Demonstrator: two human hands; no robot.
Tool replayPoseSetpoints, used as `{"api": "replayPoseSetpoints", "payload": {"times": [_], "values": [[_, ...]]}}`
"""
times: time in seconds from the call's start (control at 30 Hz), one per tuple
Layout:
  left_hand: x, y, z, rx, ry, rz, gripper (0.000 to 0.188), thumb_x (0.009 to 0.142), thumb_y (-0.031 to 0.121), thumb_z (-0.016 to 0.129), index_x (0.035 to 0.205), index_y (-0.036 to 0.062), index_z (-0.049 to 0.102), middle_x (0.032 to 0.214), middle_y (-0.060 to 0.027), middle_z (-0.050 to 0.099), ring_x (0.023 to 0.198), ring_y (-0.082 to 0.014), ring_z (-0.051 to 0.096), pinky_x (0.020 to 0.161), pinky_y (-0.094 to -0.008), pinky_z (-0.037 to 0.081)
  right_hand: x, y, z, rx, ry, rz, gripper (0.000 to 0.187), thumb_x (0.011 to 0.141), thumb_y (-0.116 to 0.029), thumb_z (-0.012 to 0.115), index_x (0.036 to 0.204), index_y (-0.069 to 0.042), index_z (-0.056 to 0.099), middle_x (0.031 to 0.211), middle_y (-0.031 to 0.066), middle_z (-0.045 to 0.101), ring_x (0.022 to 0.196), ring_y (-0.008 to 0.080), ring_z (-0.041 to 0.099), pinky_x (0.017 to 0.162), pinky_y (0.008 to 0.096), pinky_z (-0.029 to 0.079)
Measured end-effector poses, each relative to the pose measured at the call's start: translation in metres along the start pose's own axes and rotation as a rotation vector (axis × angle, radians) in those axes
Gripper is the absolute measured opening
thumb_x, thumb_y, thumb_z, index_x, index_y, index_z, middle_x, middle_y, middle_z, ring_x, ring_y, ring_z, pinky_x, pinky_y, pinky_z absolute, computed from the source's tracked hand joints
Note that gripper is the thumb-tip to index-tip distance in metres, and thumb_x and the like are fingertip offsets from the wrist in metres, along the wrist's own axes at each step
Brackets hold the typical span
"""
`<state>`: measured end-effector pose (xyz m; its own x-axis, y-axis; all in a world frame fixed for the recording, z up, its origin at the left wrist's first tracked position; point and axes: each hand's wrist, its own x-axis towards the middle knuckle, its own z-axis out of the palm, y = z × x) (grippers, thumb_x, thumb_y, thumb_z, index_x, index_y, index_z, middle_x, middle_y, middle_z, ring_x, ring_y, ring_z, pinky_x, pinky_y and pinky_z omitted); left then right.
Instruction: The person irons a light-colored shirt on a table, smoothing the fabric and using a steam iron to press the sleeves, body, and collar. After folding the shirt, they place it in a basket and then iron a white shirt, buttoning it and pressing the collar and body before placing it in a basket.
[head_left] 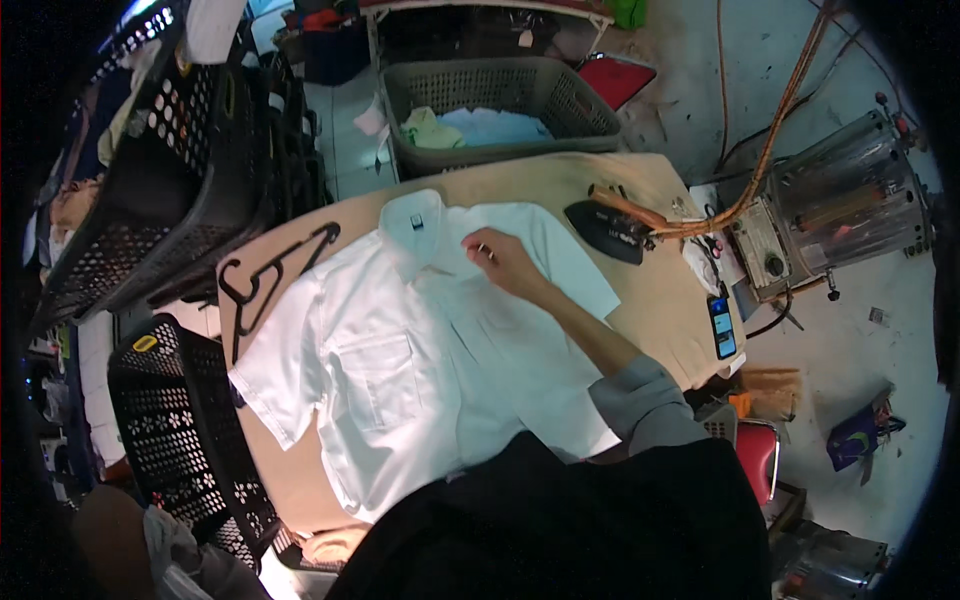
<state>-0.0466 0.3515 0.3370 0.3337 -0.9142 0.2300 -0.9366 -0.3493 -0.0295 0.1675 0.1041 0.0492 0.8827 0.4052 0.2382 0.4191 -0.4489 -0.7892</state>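
A white short-sleeved shirt [390, 380] lies spread on the beige padded table [640, 320], its collar pointing to the far side. It has a chest pocket with a flap on the left. My right hand [505, 265] is over the upper right part of the shirt, beside the collar, with its fingers curled in. A small pale spot shows at the fingers; whether it is a ring or something held, I cannot make out. My left hand does not show. Right of the shirt rests a dark iron [607, 233] with a brown-wrapped cord. Black plastic hangers [270, 275] lie at the left edge.
Behind the table stands a grey basket [500, 85] with light clothes. Black crates [200, 150] rise at the left, and another black basket [180, 400] stands nearer. Along the right edge lie a phone [722, 328] and scissors [712, 240], beside a clear cylindrical machine [840, 200].
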Motion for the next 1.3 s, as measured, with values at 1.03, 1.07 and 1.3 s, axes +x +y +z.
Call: {"api": "replayPoseSetpoints", "payload": {"times": [1.03,1.07,1.3], "values": [[-0.003,0.04,-0.008,0.063,0.078,-0.159,0.022,0.086,0.013,0.046,0.1,-0.0018,0.052,0.09,-0.0086,0.057,0.081,-0.0165,0.056,0.07,-0.0253,0.045,-0.087,-0.196,-0.303,-0.726,0.315,-0.188,0.019,0.08,-0.004,0.052,0.099,-0.004,0.056,0.082,0.0056,0.059,0.073,0.014,0.057,0.065,0.0277,0.046],[-0.004,0.038,-0.006,0.07,0.094,-0.153,0.021,0.086,0.013,0.046,0.1,-0.0018,0.052,0.09,-0.0087,0.057,0.081,-0.0164,0.056,0.07,-0.0253,0.045,-0.092,-0.202,-0.31,-0.751,0.329,-0.192,0.019,0.08,-0.004,0.052,0.099,-0.004,0.056,0.082,0.0057,0.059,0.073,0.0141,0.057,0.065,0.0278,0.046],[0.004,0.05,-0.003,0.1,0.144,-0.123,0.02,0.086,0.011,0.046,0.098,-0.0022,0.053,0.089,-0.009,0.057,0.081,-0.0163,0.056,0.071,-0.0253,0.045,-0.05,-0.244,-0.318,-0.693,0.366,-0.421,0.019,0.08,-0.004,0.052,0.099,-0.004,0.056,0.083,0.0059,0.059,0.074,0.0148,0.056,0.065,0.0284,0.046]]}}
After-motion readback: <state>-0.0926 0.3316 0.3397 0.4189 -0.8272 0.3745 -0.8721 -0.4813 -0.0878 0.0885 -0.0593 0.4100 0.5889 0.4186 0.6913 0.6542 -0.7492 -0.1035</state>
